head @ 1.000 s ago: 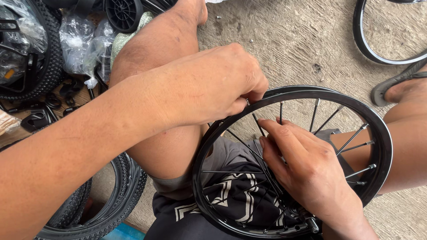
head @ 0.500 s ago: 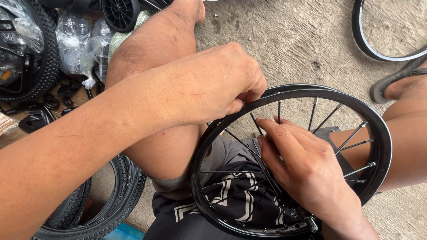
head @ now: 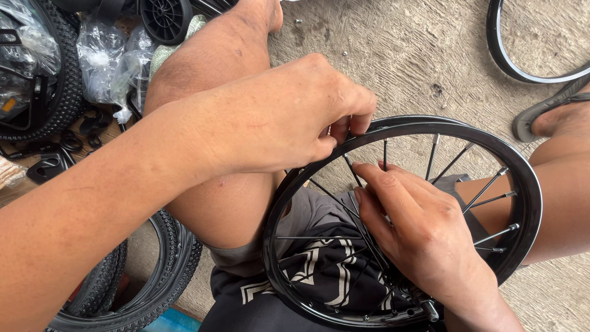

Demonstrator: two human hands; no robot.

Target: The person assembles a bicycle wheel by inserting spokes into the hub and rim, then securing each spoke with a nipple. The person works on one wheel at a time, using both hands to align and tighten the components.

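I watch the left hand (head: 289, 123) pinch the black wheel rim (head: 522, 178) resting across the lap, while the right hand (head: 418, 227) grips thin spokes (head: 488, 187); rim looks light, stiff, best held at its edge.

Open gaps between spokes (head: 485, 187) in the far right part of the black wheel rim (head: 522, 178). Near part crowded by right hand (head: 424, 237) and hub (head: 424, 304). Left of rim blocked by bent knee (head: 215, 123). Tyres (head: 153, 276) and plastic bags (head: 104, 61) along the floor's left edge; bare concrete floor (head: 393, 55) beyond.
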